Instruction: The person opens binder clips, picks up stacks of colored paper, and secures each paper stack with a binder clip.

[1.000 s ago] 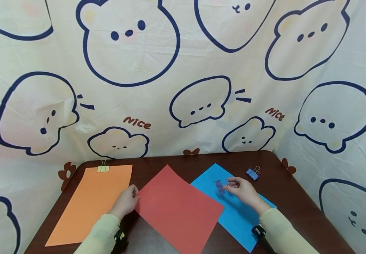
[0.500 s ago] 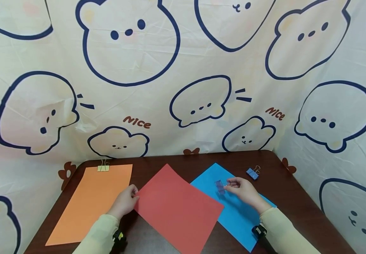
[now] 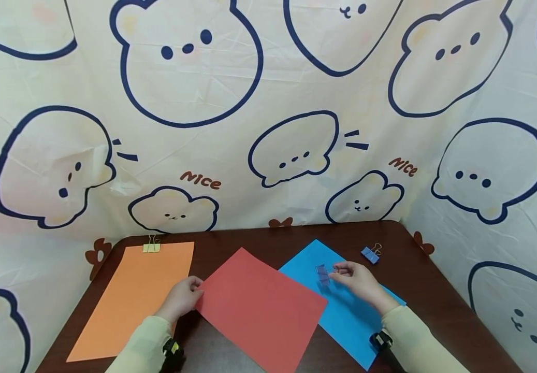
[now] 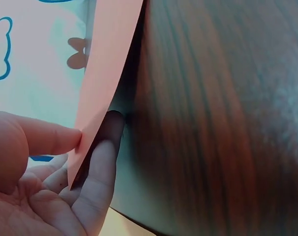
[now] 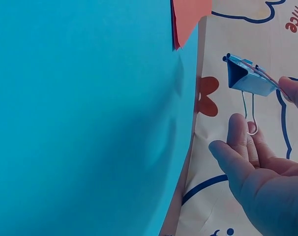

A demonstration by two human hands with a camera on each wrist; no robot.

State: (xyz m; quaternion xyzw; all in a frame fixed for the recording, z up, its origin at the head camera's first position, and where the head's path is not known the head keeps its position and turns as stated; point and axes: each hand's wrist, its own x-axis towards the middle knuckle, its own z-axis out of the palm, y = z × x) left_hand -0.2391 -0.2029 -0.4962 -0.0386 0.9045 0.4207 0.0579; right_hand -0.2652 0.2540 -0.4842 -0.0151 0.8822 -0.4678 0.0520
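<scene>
The purple binder clip (image 3: 323, 275) hangs over the blue sheet (image 3: 310, 258), its wire handles (image 5: 253, 105) pinched by the right hand's (image 3: 359, 282) thumb and fingers, seemingly so its body juts free of them (whether its mouth gapes, I can't tell). The left hand (image 3: 183, 298) pinches a corner of the red sheet (image 3: 263, 311), probably to hold that corner above the tabletop (image 3: 436, 300). Between the two grips, that sheet covers part of the blue one. Left of the left grip lies the orange sheet (image 3: 142, 295), a yellow binder clip (image 3: 151, 248) on its far edge; beyond the right grip sits a blue binder clip (image 3: 369, 255).
</scene>
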